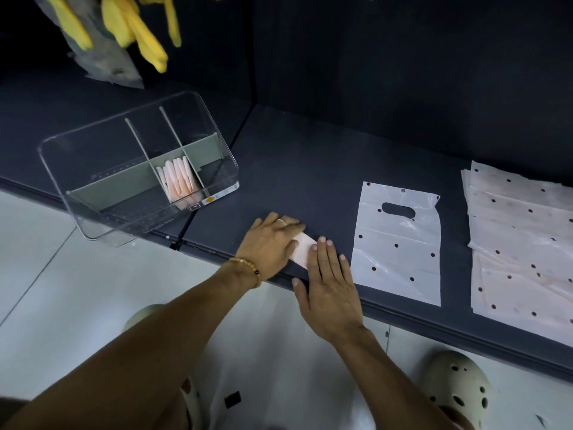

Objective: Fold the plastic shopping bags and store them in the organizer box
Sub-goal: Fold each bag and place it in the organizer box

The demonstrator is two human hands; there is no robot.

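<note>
— Both hands lie flat, fingers straight: left hand (273, 240) and right hand (330, 283) press on a small folded bag (302, 251) at the near edge of the dark shelf (310, 169). Why so flat?

— To crease it, I'd say. Thin plastic springs open, so the palms hold the fold down from both ends; only a strip of the bag shows between them.

— And where does it go?

— Into the clear box (77, 212) to the left, which overhangs the shelf edge slightly. Grey dividers split it up, and the middle compartment already holds folded bags (178, 181) standing on edge, packed side by side. That looks like the slot for this one.

— What's left?

— One flat bag (400, 246) with dots and a cut-out handle lies just right of the hands, and a pile (521, 237) of the same farther right. So the job seems well short of done.

— Anything in the way?

— Nothing lies between hands and box. Yellow gloves (136, 29) hang above it, well clear.
</note>
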